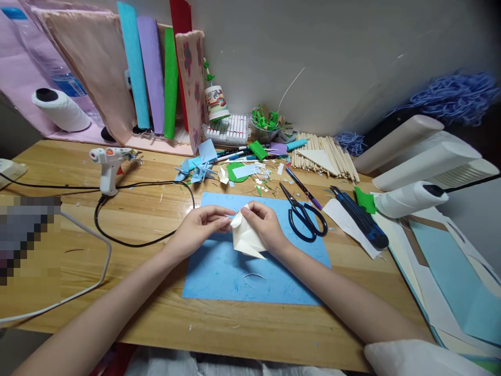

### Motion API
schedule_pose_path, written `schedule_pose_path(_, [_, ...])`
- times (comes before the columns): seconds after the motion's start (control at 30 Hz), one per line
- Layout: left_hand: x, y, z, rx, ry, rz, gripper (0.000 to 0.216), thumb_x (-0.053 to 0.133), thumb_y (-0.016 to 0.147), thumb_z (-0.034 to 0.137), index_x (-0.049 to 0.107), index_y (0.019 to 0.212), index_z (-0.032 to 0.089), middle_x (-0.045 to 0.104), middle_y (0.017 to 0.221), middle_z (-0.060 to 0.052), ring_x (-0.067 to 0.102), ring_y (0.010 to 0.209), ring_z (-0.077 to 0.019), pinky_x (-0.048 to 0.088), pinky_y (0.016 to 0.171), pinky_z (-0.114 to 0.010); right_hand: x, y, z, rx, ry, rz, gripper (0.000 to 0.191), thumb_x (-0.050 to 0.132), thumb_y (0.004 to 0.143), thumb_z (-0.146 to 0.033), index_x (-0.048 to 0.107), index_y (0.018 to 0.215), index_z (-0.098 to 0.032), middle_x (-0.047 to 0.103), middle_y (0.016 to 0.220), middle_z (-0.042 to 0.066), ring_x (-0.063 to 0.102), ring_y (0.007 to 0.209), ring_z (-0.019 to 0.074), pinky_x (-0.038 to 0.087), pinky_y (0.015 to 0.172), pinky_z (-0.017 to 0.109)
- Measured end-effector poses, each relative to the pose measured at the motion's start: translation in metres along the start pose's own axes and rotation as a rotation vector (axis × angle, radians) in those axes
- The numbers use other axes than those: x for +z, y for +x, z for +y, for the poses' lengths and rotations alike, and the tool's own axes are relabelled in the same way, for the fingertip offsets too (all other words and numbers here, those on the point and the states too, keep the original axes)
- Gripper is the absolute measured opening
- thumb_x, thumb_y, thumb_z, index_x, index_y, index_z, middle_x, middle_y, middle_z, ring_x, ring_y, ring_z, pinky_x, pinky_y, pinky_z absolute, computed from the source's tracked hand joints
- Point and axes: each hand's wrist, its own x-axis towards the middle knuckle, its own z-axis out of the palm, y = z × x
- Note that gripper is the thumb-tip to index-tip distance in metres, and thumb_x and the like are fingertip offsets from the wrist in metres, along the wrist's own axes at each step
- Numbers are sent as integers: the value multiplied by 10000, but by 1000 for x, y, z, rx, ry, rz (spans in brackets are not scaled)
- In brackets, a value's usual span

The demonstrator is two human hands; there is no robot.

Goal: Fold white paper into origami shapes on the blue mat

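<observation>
Both my hands meet over a blue paper sheet point(219, 271) lying on the wooden table point(156, 292). Between them is a folded piece of cream paper point(245, 241). My left hand point(199, 225) pinches its upper left tip with closed fingers. My right hand point(266, 224) grips its top and right side, fingers curled round it. The paper hangs a little above the blue sheet.
Black-handled scissors point(305, 216) and a blue utility knife point(360, 219) lie right of the sheet. A white glue gun point(109, 167) with a black cord stands at the left. Paper rolls, wooden sticks point(324, 154), markers and paper scraps crowd the back; sheets of paper are stacked at right.
</observation>
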Motion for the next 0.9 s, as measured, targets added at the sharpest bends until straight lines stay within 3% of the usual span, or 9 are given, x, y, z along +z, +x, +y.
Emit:
schedule_pose_path(0.13, [0, -2, 1, 119, 199, -6, 245, 733, 594, 209, 686, 830, 166, 698, 869, -37, 630, 819, -165, 472, 785, -248, 0, 0, 0, 0, 12, 1, 245, 601, 730, -390, 519, 650, -172, 493, 603, -26, 445, 537, 98, 343, 497, 216])
schedule_pose_path(0.33, [3, -5, -4, 201, 386, 78, 121, 670, 672, 260, 702, 693, 146, 698, 752, -44, 628, 716, -159, 479, 694, -240, 2, -1, -1, -12, -2, -76, 280, 610, 710, -427, 516, 645, -173, 499, 590, -21, 461, 541, 108, 352, 502, 224])
schedule_pose_path(0.53, [5, -3, -9, 104, 308, 141, 194, 705, 617, 262, 623, 739, 135, 681, 685, -38, 628, 647, -159, 485, 619, -248, 2, -2, -1, -99, -48, -136, 278, 597, 730, -442, 545, 672, -175, 556, 680, 11, 504, 642, 136, 387, 586, 248])
schedule_pose_path(0.7, [5, -3, -10, 69, 223, 92, 294, 702, 618, 239, 533, 842, 149, 640, 598, -3, 596, 551, -133, 448, 523, -219, 2, -5, -3, -108, -117, -191, 378, 445, 816, -505, 559, 677, -172, 529, 685, 15, 507, 669, 145, 390, 634, 264])
schedule_pose_path(0.9, [6, -5, -7, 107, 249, 88, 267, 654, 674, 216, 544, 908, 147, 611, 596, 16, 566, 556, -108, 438, 554, -212, 4, -5, -2, -118, -126, -212, 186, 603, 753, -354, 569, 727, -173, 527, 669, -6, 488, 625, 121, 377, 576, 238])
